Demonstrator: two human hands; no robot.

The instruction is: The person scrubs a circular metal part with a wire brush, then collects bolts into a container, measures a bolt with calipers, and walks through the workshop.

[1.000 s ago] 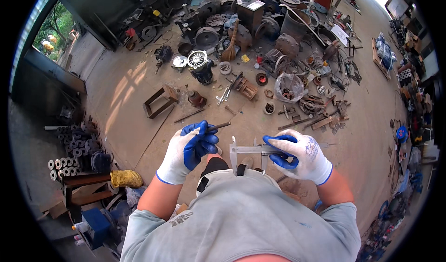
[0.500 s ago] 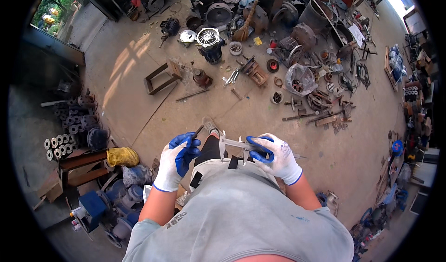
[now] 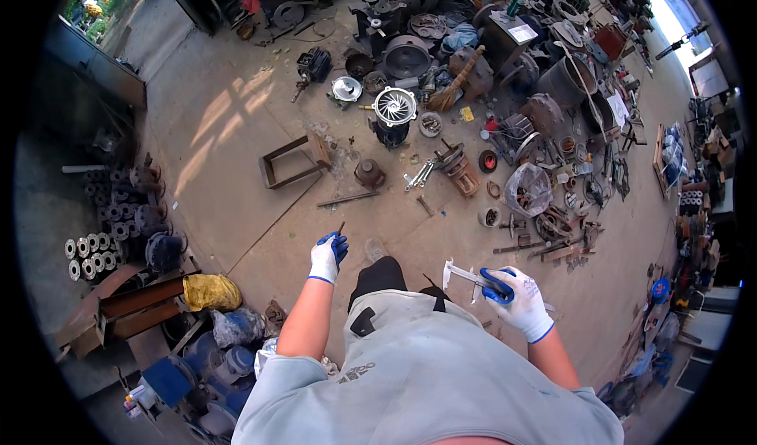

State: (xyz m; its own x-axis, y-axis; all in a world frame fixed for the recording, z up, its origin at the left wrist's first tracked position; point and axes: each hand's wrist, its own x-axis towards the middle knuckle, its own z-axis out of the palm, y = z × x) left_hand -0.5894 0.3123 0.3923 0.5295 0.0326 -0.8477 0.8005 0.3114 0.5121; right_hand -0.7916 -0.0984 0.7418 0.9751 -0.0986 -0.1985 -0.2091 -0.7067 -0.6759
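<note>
Both my hands wear white gloves with blue palms. My left hand (image 3: 328, 257) is closed around a short dark rod (image 3: 342, 227), whose end sticks up past the fingers; the rest of it is hidden in the glove. My right hand (image 3: 520, 303), out to the right of my body, grips a vernier caliper (image 3: 464, 274) by its slide. The caliper's jaws point left, parted, with nothing between them. A wide gap separates the two hands. Below them are my dark trouser leg and one shoe (image 3: 374, 249) on the concrete floor.
Ahead lie a rusty rectangular frame (image 3: 296, 161), a steel bar (image 3: 348, 199), several wrenches (image 3: 421, 175) and a motor with a finned wheel (image 3: 394, 107). A clear plastic bag (image 3: 528, 189) of parts lies right. Stacked flanges (image 3: 95, 256) and a yellow sack (image 3: 211, 293) stand left.
My hands have moved apart: the left forward with the rod, the right to the right and slightly down with the caliper. My view has shifted, and the left arm is stretched out more.
</note>
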